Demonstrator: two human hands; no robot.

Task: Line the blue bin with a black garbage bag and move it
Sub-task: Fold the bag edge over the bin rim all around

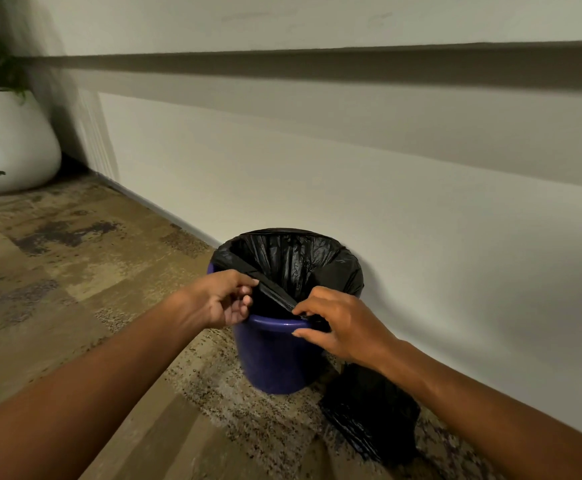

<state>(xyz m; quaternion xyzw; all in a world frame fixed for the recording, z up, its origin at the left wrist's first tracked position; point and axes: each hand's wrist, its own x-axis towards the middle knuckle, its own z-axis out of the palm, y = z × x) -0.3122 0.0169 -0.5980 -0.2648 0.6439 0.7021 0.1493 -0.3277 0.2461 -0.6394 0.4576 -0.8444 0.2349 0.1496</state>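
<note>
A round blue bin point(271, 358) stands on the carpet close to the white wall. A black garbage bag point(293, 259) sits inside it, its mouth folded over the far and side parts of the rim; the near rim shows bare blue. My left hand point(225, 299) pinches the bag's near edge at the left. My right hand point(338, 323) grips the same stretched edge at the right, over the rim.
A folded pack of black bags point(372, 417) lies on the carpet just right of the bin, under my right forearm. A large white planter point(8, 143) stands in the far left corner. The wall point(421, 220) runs right behind the bin.
</note>
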